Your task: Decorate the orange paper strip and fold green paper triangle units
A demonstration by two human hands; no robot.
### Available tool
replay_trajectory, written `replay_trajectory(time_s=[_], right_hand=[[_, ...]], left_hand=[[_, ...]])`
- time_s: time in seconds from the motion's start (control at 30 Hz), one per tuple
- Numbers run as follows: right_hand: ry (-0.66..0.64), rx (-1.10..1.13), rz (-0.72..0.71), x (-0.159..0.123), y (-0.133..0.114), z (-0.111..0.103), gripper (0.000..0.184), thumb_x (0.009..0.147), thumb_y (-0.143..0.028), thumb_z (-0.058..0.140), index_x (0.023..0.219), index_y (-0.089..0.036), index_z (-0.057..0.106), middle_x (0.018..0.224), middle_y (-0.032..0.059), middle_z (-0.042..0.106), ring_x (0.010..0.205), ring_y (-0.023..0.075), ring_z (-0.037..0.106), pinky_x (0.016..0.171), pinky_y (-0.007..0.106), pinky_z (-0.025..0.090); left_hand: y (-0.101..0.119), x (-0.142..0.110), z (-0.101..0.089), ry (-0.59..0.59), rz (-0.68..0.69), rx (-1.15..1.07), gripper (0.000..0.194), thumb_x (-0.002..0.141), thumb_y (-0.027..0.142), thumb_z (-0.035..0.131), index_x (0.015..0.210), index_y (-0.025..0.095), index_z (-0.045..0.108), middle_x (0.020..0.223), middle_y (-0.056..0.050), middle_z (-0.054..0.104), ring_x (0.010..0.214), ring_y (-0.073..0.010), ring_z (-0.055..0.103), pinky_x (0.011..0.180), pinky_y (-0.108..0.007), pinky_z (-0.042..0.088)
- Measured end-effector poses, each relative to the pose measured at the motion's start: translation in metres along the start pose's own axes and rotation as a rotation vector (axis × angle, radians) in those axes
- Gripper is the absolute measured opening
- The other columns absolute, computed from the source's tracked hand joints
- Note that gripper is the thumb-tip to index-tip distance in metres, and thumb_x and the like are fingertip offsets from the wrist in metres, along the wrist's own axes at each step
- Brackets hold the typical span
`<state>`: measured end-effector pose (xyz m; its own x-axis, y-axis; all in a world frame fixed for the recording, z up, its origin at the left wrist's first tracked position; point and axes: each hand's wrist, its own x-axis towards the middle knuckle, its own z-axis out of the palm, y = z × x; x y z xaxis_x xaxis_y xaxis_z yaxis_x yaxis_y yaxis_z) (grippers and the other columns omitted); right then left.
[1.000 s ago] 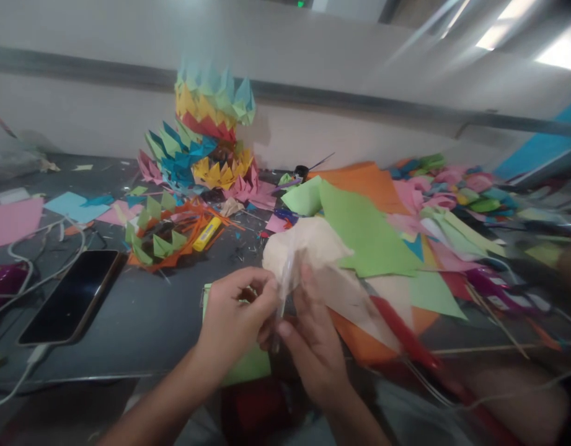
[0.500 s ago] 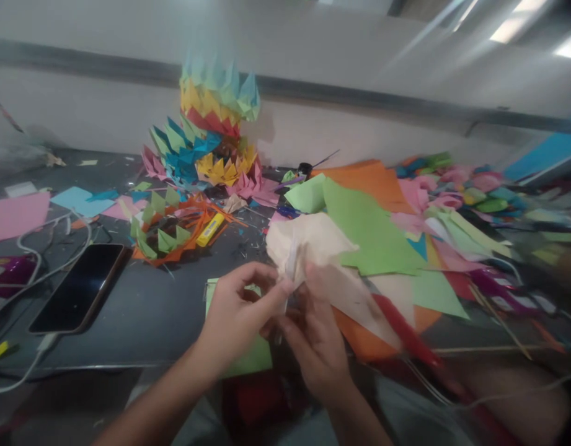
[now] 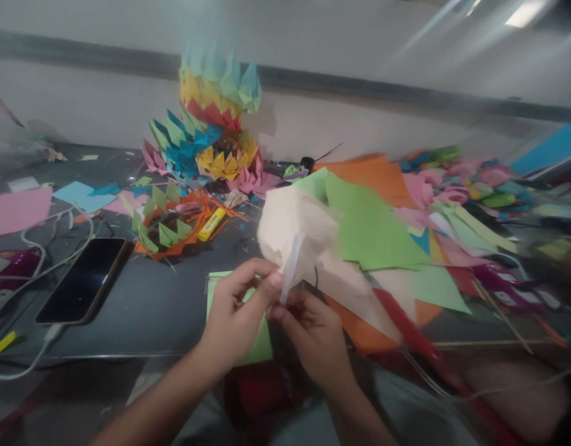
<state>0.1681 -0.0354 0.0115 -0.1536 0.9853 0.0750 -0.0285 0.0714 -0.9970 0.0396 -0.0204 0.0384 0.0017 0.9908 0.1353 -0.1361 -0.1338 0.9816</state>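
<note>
In front of me is a cream paper piece [image 3: 283,217], shaped like a cupped petal or flower and narrowing toward my fingers. A narrow white strip [image 3: 292,266], paper or tape, lies along its lower part. My left hand [image 3: 236,313] pinches the gathered base of the cream paper between thumb and forefinger. Just below and to the right, my right hand [image 3: 320,337] is closed at the strip's lower end, with thumb and fingers pressed together. Fingers partly hide the base. A light green sheet [image 3: 261,347] lies under my left hand.
Folded-paper rings stand behind, including a tall stack [image 3: 211,105] and a green-orange ring [image 3: 173,235]. A phone [image 3: 87,282] with its cable lies left, near a yellow glue-stick-like tube [image 3: 211,224]. Right are green sheets [image 3: 369,223], red scissors-like handles [image 3: 401,322] and a purple glue gun [image 3: 506,288].
The cream paper has tipped more upright and moved slightly left and up. My right fingers have drawn down from the paper to the strip's lower end. The view has shifted a little.
</note>
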Motion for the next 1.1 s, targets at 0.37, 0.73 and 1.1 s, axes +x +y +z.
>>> replay_trajectory(time_s=[0.37, 0.73, 1.1], right_hand=[[-0.242, 0.321, 0.060, -0.005, -0.003, 0.001, 0.017, 0.087, -0.031, 0.056, 0.095, -0.018, 0.064, 0.072, 0.0031, 0.066, 0.068, 0.0125, 0.062, 0.064, 0.024, 0.050], [0.071, 0.200, -0.144, 0.001, -0.001, -0.034, 0.011, 0.084, -0.028, 0.060, 0.092, -0.023, 0.064, 0.076, 0.0014, 0.063, 0.058, 0.0110, 0.059, 0.052, 0.022, 0.050], [0.651, -1.051, -0.134, 0.056, -0.021, -0.141, 0.026, 0.083, -0.038, 0.052, 0.096, -0.020, 0.063, 0.084, 0.0086, 0.068, 0.071, 0.0207, 0.062, 0.061, 0.029, 0.045]], left_hand=[[0.003, -0.004, 0.009, -0.046, -0.193, -0.166, 0.028, 0.082, 0.045, 0.055, 0.076, 0.019, 0.048, 0.047, 0.009, 0.039, 0.029, -0.0030, 0.031, 0.028, -0.014, 0.027], [0.001, 0.055, -0.013, 0.130, 0.140, 0.151, 0.019, 0.072, 0.030, 0.067, 0.069, 0.015, 0.057, 0.060, 0.002, 0.058, 0.054, -0.0072, 0.052, 0.051, -0.018, 0.042], [-0.009, 0.206, -0.025, 0.111, 0.394, 0.558, 0.029, 0.069, 0.007, 0.057, 0.097, 0.011, 0.060, 0.098, -0.010, 0.063, 0.091, -0.0197, 0.060, 0.080, -0.031, 0.047]])
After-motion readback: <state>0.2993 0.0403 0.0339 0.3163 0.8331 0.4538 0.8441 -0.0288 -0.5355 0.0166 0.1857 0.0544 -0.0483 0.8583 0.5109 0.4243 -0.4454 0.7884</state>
